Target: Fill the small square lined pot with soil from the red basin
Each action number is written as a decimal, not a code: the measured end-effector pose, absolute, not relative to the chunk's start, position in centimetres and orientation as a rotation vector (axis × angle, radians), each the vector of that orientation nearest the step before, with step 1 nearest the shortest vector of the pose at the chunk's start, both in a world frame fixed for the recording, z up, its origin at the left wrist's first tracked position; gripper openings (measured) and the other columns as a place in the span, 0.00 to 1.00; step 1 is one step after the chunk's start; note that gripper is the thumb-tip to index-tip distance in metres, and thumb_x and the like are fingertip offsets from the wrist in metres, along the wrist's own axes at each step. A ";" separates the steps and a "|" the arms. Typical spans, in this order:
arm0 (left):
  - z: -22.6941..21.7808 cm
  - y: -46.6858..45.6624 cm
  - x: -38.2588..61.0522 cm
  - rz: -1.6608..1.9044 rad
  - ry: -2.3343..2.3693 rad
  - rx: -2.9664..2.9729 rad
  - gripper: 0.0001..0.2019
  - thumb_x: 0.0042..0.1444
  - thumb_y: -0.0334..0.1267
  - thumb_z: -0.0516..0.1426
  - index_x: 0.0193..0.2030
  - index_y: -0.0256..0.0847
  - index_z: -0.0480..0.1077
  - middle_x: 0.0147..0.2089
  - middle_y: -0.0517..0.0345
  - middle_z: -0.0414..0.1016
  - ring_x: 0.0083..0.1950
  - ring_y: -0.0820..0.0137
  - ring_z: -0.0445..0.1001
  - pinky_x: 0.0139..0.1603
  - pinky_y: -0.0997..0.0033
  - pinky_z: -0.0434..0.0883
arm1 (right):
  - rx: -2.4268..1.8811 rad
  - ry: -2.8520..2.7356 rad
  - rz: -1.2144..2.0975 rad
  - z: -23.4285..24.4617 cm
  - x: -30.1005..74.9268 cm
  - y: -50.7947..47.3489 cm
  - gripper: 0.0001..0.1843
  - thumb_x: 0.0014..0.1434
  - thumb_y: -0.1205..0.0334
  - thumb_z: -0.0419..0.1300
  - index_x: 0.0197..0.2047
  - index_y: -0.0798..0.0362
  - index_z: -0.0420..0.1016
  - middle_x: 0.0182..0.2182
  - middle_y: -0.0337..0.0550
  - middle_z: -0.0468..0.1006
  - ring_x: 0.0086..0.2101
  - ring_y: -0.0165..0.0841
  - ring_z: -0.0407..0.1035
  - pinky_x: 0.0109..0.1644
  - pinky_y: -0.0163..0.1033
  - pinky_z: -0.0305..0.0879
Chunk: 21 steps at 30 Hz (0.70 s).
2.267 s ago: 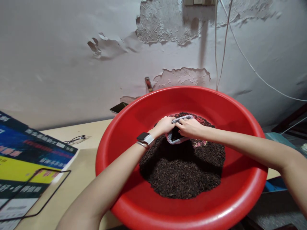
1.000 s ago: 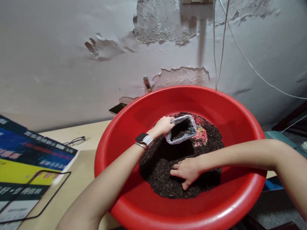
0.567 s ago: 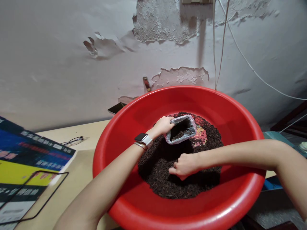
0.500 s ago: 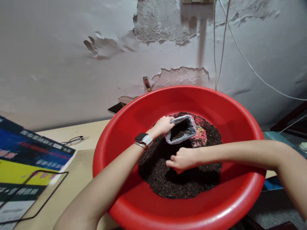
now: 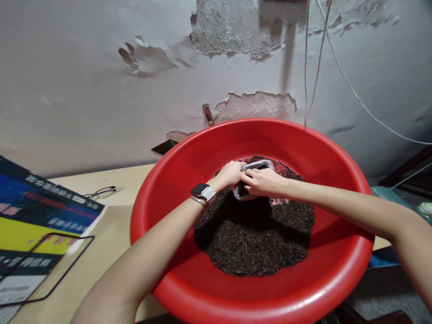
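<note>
A wide red plastic basin (image 5: 259, 294) holds a heap of dark, loose, dry bits (image 5: 253, 252) that look like tea leaves. Above the heap, my left hand (image 5: 231, 173) is closed on the left rim of a clear plastic bag (image 5: 268, 164), holding it with its mouth up. My right hand (image 5: 266, 181) lies across the mouth of the bag with bent fingers at the opening. What those fingers hold is hidden. Part of the bag is covered by my right hand.
A pale table (image 5: 111, 243) carries glasses (image 5: 103, 192), a dark phone-like slab (image 5: 164, 147) and a printed colourful packet (image 5: 40, 225) on the left. White cables (image 5: 357, 99) hang along the peeling wall (image 5: 101, 103) behind the basin.
My right hand has risen from the dark heap to the bag's mouth, now covering part of it. My left hand keeps its hold on the bag almost unmoved.
</note>
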<state>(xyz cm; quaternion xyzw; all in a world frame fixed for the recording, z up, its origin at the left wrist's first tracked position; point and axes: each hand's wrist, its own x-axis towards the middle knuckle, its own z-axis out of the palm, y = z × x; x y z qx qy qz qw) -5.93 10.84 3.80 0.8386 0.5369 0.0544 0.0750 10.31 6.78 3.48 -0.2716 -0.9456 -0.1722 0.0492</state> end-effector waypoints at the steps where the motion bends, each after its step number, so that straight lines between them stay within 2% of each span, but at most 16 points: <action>1: 3.8 10.8 -5.9 0.159 1.617 2.519 0.13 0.55 0.34 0.55 0.46 0.39 0.75 0.46 0.48 0.80 0.49 0.57 0.77 0.45 0.70 0.69 | -0.811 -2.862 -0.548 3.5 10.3 6.6 0.16 0.66 0.61 0.48 0.52 0.60 0.64 0.47 0.57 0.72 0.39 0.38 0.70 0.36 0.40 0.61; 4: 3.7 10.8 -5.9 0.174 1.659 2.508 0.12 0.56 0.34 0.53 0.44 0.40 0.76 0.44 0.48 0.80 0.46 0.58 0.78 0.44 0.70 0.69 | -0.576 -2.881 -0.630 3.5 9.9 5.5 0.14 0.67 0.62 0.46 0.46 0.60 0.68 0.43 0.55 0.73 0.43 0.39 0.68 0.44 0.43 0.60; 7: 3.8 10.5 -5.8 0.225 1.677 2.471 0.14 0.57 0.32 0.52 0.46 0.40 0.76 0.46 0.49 0.80 0.45 0.61 0.78 0.45 0.71 0.69 | -0.128 -3.023 -0.608 2.9 9.5 3.9 0.16 0.69 0.60 0.43 0.45 0.57 0.70 0.41 0.51 0.74 0.43 0.39 0.68 0.45 0.43 0.59; 11: 4.0 10.0 -5.7 0.199 1.665 2.472 0.16 0.57 0.32 0.52 0.49 0.41 0.75 0.49 0.50 0.79 0.48 0.62 0.77 0.46 0.72 0.69 | 0.055 -3.057 -0.542 1.4 9.2 2.5 0.26 0.65 0.42 0.48 0.48 0.57 0.71 0.52 0.57 0.71 0.50 0.47 0.64 0.49 0.48 0.59; 15: 4.1 10.1 -5.7 0.164 1.679 2.466 0.15 0.57 0.32 0.52 0.49 0.41 0.75 0.49 0.51 0.79 0.48 0.63 0.77 0.46 0.73 0.69 | 0.054 -3.056 -0.504 0.4 9.0 1.6 0.27 0.65 0.44 0.50 0.51 0.60 0.71 0.58 0.61 0.67 0.58 0.51 0.58 0.57 0.54 0.55; 18: 4.1 10.2 -5.8 0.149 1.685 2.459 0.15 0.57 0.33 0.52 0.48 0.41 0.75 0.48 0.51 0.79 0.47 0.62 0.77 0.45 0.72 0.69 | 0.071 -3.236 -0.189 -0.5 9.0 0.6 0.32 0.62 0.40 0.53 0.56 0.58 0.69 0.58 0.59 0.66 0.55 0.49 0.63 0.54 0.52 0.60; 21: 4.1 10.1 -5.9 0.134 1.683 2.464 0.15 0.57 0.32 0.52 0.47 0.41 0.75 0.48 0.51 0.79 0.48 0.61 0.77 0.45 0.71 0.69 | -0.123 -3.471 0.260 -1.9 9.1 -0.1 0.46 0.51 0.36 0.62 0.66 0.51 0.58 0.63 0.60 0.60 0.56 0.54 0.63 0.48 0.54 0.66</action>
